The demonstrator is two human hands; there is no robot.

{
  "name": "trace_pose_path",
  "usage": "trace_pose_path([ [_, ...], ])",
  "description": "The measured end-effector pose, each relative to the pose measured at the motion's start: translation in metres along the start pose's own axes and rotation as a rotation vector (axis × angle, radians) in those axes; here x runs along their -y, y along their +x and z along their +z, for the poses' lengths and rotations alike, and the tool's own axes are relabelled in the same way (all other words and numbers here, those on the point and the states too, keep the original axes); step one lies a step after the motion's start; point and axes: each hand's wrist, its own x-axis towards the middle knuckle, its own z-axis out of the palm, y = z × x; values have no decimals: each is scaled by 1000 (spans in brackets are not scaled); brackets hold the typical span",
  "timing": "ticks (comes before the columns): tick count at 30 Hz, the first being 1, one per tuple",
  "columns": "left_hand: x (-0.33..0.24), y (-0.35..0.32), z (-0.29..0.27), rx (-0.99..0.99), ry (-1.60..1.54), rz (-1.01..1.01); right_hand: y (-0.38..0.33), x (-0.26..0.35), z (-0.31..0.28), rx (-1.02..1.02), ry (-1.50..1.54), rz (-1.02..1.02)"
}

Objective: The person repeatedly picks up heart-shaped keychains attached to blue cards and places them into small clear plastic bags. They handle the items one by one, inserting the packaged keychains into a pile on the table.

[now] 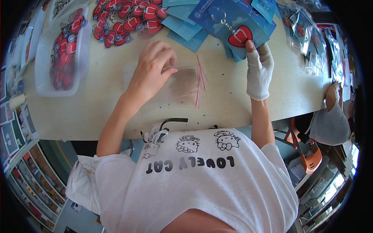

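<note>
My right hand [259, 72], in a white glove with the thumb tip bare, grips a blue backing card [221, 23] by its lower right corner. A red keychain charm [240, 36] on a silver chain lies against that card, close under my thumb. My bare left hand [155, 64] hovers at the middle of the table with its fingers curled and a gap between thumb and fingertips; I see nothing between them. Beneath and beside it lie clear zip bags [184, 87] with red seal strips along their right edge.
Many red charms [132, 21] are heaped at the far side, beside a pile of blue cards [186, 29]. A clear plastic tub [40, 77] on the left holds more charms. Filled clear packets [312, 64] lie at the right edge, near another person's arm [331, 97].
</note>
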Motion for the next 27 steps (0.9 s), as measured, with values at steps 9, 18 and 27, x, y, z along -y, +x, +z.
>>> trace_pose_path([
  [9,23,-2,-7,120,-438,-177,-6,4,-35,272,-205,97],
  [18,19,9,-17,292,-953,-499,1,12,-35,332,-218,125],
  [27,24,14,-20,384,-918,-532,13,11,-47,307,-88,264],
])
